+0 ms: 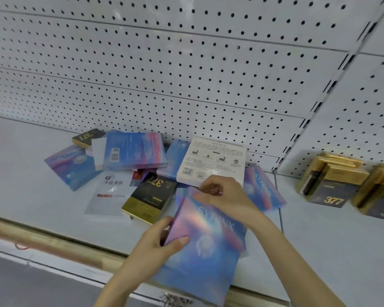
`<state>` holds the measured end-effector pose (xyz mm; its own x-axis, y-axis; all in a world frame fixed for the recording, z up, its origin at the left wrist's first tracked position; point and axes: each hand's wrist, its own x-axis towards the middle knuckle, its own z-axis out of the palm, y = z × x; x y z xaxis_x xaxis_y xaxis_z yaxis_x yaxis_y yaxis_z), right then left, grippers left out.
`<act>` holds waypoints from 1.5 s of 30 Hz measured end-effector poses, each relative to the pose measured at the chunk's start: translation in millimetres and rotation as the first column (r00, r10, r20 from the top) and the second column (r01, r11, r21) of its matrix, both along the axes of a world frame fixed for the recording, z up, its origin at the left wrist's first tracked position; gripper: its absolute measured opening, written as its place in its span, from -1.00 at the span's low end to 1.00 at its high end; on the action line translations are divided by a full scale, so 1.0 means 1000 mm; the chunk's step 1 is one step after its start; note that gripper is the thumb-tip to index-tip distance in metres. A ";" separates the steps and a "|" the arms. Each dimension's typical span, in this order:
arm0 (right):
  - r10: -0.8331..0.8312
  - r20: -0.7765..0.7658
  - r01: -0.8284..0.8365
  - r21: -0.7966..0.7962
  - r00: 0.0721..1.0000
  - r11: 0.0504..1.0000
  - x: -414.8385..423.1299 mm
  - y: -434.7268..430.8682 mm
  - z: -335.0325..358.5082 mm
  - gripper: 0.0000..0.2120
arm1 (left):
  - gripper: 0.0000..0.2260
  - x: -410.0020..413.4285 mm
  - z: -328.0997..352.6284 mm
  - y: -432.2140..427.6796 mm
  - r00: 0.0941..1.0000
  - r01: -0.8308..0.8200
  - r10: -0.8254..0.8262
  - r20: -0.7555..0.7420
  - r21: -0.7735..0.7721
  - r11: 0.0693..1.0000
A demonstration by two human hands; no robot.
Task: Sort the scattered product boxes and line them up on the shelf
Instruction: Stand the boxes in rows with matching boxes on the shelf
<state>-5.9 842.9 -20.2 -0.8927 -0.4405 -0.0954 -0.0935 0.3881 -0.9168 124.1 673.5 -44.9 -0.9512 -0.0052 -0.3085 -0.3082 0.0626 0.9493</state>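
Observation:
I hold a flat blue-and-pink iridescent box (205, 247) over the front of the white shelf (36, 189). My left hand (162, 238) grips its left edge, thumb on the face. My right hand (224, 197) pinches its top edge. Behind lies a scattered heap: more blue-pink boxes (134, 149) (72, 166) (264, 191), a white box (213, 161) back side up, black-and-gold "377" boxes (150, 198) (85, 137), and a pale sachet (111, 193).
Gold-and-dark "377" boxes (333, 182) (379, 193) stand grouped on the shelf section to the right, past a thin divider (278, 196). White pegboard (186, 74) backs the shelf. A wooden price rail (53, 242) runs along the front edge.

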 end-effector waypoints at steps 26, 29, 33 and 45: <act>-0.646 0.039 0.631 -0.269 0.762 0.728 -0.003 0.115 0.043 -0.84 | -0.90 0.000 0.005 -0.020 0.778 -0.581 0.620 -0.096 0.265 0.770; -0.667 -0.030 0.636 -0.273 0.744 0.722 0.008 0.112 0.058 -0.90 | -0.85 -0.007 0.003 -0.001 0.805 -0.548 0.586 -0.088 0.266 0.793; -0.668 0.089 0.661 -0.288 0.739 0.693 0.033 0.100 0.050 -0.90 | -0.92 -0.009 -0.003 0.025 0.820 -0.539 0.572 -0.038 0.286 0.792; -0.470 0.266 0.539 -0.377 0.842 0.753 0.087 0.047 0.051 -0.84 | -0.89 0.000 0.003 0.035 0.762 -0.623 0.648 -0.001 0.274 0.733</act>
